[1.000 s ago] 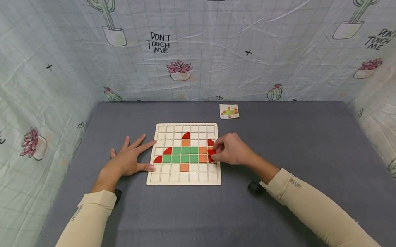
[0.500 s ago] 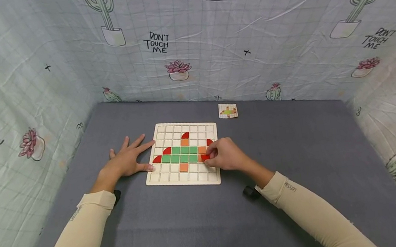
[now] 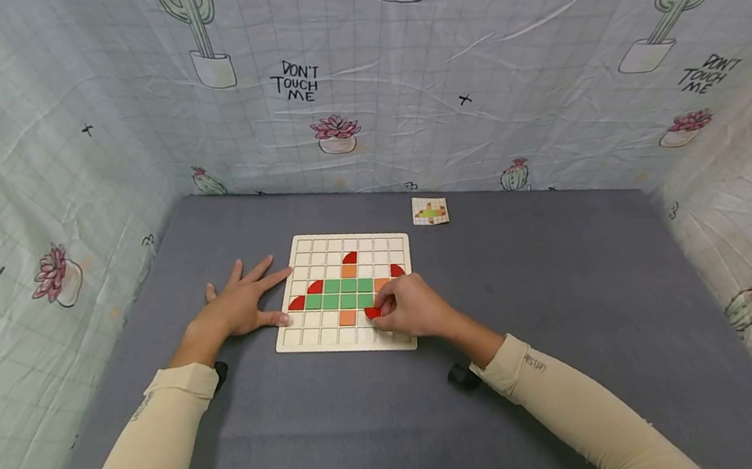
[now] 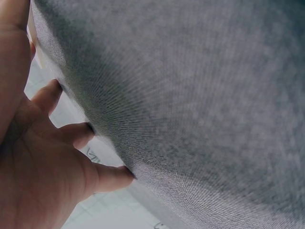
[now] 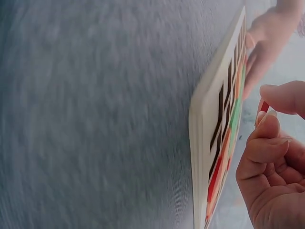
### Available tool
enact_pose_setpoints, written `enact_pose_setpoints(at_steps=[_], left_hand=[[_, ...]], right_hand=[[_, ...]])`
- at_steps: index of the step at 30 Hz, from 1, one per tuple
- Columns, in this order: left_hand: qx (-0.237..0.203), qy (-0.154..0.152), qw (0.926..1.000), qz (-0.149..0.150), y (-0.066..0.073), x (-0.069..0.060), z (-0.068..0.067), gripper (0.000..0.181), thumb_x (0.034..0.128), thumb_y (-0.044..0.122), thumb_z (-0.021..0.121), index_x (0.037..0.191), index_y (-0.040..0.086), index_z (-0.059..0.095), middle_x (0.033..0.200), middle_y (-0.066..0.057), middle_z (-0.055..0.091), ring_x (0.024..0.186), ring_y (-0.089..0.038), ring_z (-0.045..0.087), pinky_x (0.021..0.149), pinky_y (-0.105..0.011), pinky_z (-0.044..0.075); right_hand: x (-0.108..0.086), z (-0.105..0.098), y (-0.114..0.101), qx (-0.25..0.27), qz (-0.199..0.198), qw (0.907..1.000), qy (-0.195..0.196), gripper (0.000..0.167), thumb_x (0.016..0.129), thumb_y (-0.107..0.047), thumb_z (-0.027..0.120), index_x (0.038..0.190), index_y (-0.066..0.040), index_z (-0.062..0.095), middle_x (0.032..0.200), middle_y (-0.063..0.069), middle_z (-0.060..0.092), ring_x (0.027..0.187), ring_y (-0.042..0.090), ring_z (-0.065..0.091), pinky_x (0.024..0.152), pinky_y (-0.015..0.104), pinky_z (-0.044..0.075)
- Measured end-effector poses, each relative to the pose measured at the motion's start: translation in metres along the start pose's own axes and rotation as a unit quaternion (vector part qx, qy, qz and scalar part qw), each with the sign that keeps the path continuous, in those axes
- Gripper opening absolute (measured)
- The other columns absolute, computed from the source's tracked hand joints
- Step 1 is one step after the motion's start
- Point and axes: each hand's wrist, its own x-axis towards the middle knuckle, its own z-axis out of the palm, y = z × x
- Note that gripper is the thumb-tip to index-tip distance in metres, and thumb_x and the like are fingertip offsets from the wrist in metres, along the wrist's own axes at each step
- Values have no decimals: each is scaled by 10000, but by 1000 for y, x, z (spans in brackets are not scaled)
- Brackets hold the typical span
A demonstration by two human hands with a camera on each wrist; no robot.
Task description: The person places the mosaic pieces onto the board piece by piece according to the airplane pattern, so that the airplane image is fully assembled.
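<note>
A pale wooden grid board (image 3: pixel 321 337) lies on the dark cloth. Set in its squares are several green tiles (image 3: pixel 330 287), orange square tiles (image 3: pixel 347 318) and red quarter-round tiles (image 3: pixel 315 287). My right hand (image 3: pixel 417 307) is over the board's right part, pinching a red quarter-round tile (image 3: pixel 373 312) between thumb and forefinger; in the right wrist view this red tile (image 5: pixel 264 107) shows edge-on, raised off the board. My left hand (image 3: pixel 234 305) has its fingers spread, with thumb and forefinger touching the board's left edge and the other fingertips on the cloth. Some squares are hidden behind my right hand.
A small pattern card (image 3: pixel 430 211) lies beyond the board's far right corner. Dark grey cloth (image 3: pixel 553 282) covers the table. Fabric walls (image 3: pixel 351 47) printed with cacti rise at the back and both sides.
My right hand has moved left from the board's right edge with the red tile, to just right of the lower orange tile. My left hand has stayed in place.
</note>
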Motion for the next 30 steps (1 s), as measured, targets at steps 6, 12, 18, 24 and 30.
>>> enact_pose_setpoints(at_steps=[6, 12, 18, 24, 30], left_hand=[[35, 10, 10000, -4, -1, 0, 1, 1032, 808, 700, 740, 1662, 363, 268, 1783, -82, 70, 1584, -582, -36, 1082, -929, 42], [25, -23, 10000, -6, -1, 0, 0, 1037, 802, 715, 734, 1661, 365, 270, 1783, -85, 69, 1581, -588, -38, 1076, -933, 41], [35, -23, 10000, -29, 0, 1, 1, 1027, 816, 686, 747, 1663, 361, 266, 1784, -80, 62, 1589, -573, -45, 1087, -926, 45], [41, -10, 10000, -14, 0, 1, 1, 1022, 818, 685, 749, 1661, 359, 272, 1783, -84, 67, 1588, -575, -40, 1084, -928, 50], [32, -12, 10000, 2, -1, 1, 1, 1026, 816, 682, 753, 1662, 356, 271, 1782, -89, 70, 1587, -578, -38, 1080, -932, 51]], right_hand=[[1, 10, -6, -5, -154, 9999, -68, 57, 813, -86, 813, 836, -38, 793, 698, 1, 719, 637, 13, 579, 606, 176, 497], [3, 20, -11, -106, -186, 9997, -126, 58, 812, -82, 815, 853, -46, 798, 726, -5, 730, 655, 0, 580, 630, 154, 496], [4, 29, -17, -225, -234, 9994, -138, 64, 812, -95, 816, 844, -44, 795, 701, -8, 725, 638, 1, 577, 628, 149, 488], [6, 34, -23, -366, -203, 9990, -137, 62, 833, -112, 819, 839, -55, 796, 704, -13, 723, 646, 14, 586, 635, 158, 491], [7, 37, -26, -381, -97, 9990, -226, 75, 850, -113, 831, 860, -46, 798, 723, 0, 730, 669, 35, 599, 655, 172, 503]])
